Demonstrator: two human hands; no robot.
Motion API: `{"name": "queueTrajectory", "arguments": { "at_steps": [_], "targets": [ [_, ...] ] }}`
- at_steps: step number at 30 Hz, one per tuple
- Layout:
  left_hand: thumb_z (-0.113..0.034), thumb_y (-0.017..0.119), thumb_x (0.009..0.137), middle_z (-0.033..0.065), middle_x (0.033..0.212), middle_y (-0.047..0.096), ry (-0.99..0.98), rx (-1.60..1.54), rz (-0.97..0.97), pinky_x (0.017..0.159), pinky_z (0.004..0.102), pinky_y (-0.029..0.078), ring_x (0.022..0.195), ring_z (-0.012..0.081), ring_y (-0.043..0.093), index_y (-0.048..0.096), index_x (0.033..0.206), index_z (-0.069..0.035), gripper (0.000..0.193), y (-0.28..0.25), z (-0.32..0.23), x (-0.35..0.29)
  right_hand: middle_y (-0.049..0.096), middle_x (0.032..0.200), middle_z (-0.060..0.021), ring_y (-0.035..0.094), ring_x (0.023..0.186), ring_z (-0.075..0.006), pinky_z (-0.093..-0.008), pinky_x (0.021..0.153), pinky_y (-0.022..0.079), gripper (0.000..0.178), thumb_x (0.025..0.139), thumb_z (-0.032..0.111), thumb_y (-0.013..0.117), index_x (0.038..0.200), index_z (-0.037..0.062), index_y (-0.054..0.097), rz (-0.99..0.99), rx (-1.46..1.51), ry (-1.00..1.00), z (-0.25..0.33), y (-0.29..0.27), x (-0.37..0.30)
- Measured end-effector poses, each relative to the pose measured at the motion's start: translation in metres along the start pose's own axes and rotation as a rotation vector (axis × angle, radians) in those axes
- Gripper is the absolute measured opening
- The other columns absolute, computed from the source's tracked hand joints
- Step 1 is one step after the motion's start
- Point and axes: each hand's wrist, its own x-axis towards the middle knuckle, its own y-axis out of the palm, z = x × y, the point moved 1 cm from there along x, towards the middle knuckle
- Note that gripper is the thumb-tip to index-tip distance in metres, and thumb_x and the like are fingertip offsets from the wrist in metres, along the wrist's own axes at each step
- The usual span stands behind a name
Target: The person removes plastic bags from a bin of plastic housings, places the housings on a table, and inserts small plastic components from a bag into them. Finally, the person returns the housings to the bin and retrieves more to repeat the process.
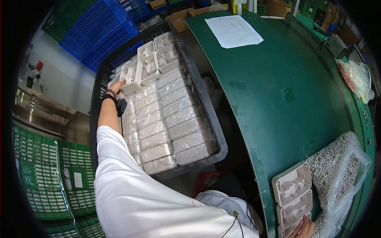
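Note:
Stretched out to the far left, my left hand (116, 88) grips the near edge of a beige plastic housing (131, 77), its thumb over the rim. That open-topped housing rests on wrapped pieces in a large black crate (222, 146), beside several similar housings (166, 56). At the lower right, my right hand (304, 229) has its fingers closed at the edge of the nearest housing (286, 231) in a short row on the green table. Two more housings in that row, a middle one (295, 208) and a far one (292, 183), show moulded ribs inside. The lower frame edge cuts off part of my right hand.
A clear bag of small grey parts (333, 166) lies against the row on the green table (274, 103). Farther off are a paper sheet (234, 31) and another plastic bag (356, 79). Blue crates (99, 29) stand behind, green crates (55, 174) at left.

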Motion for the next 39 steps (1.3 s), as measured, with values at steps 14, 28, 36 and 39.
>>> {"name": "queueTrajectory", "arguments": {
  "at_steps": [14, 28, 36, 39],
  "targets": [
    [-0.034, 0.037, 0.084, 0.0269, 0.094, 0.059, 0.256, 0.463, -0.152, 0.082, 0.0444, 0.041, 0.095, 0.0412, 0.054, 0.060, 0.093, 0.002, 0.044, -0.001, -0.022, -0.037, 0.053, 0.074, -0.0138, 0.053, 0.066, -0.0315, -0.0391, 0.057, 0.041, 0.015, 0.088, 0.010, 0.051, 0.093, 0.0048, 0.065, -0.083, 0.090, -0.108, 0.002, 0.005, 0.010],
    [-0.035, 0.039, 0.084, 0.0284, 0.093, 0.058, 0.527, 0.625, -0.267, 0.078, 0.0434, 0.040, 0.093, 0.0431, 0.052, 0.059, 0.098, -0.002, 0.041, -0.051, -0.015, -0.103, 0.050, 0.071, -0.0139, 0.049, 0.062, -0.0307, -0.0397, 0.057, 0.040, 0.013, 0.087, 0.005, 0.053, 0.093, 0.0029, 0.065, -0.225, 0.168, -0.162, -0.013, 0.002, 0.005],
    [-0.032, 0.038, 0.089, 0.0102, 0.096, 0.063, 0.608, -0.218, -0.167, 0.075, 0.0334, 0.043, 0.086, 0.0239, 0.058, 0.060, 0.099, 0.002, 0.042, -0.045, -0.052, -0.186, 0.056, 0.078, -0.0141, 0.053, 0.067, -0.0302, -0.0393, 0.062, 0.044, 0.013, 0.087, 0.006, 0.054, 0.094, 0.0032, 0.065, -0.319, 0.221, -0.147, -0.025, -0.016, -0.005],
    [-0.031, 0.040, 0.090, 0.0044, 0.099, 0.061, 0.606, -0.460, -0.079, 0.075, 0.0306, 0.043, 0.087, 0.0171, 0.057, 0.061, 0.099, 0.000, 0.039, -0.021, -0.088, -0.230, 0.058, 0.081, -0.0137, 0.055, 0.070, -0.0297, -0.0388, 0.063, 0.045, 0.015, 0.088, 0.007, 0.052, 0.095, 0.0037, 0.065, -0.386, 0.267, -0.109, -0.041, -0.023, -0.020]
  ]
}}
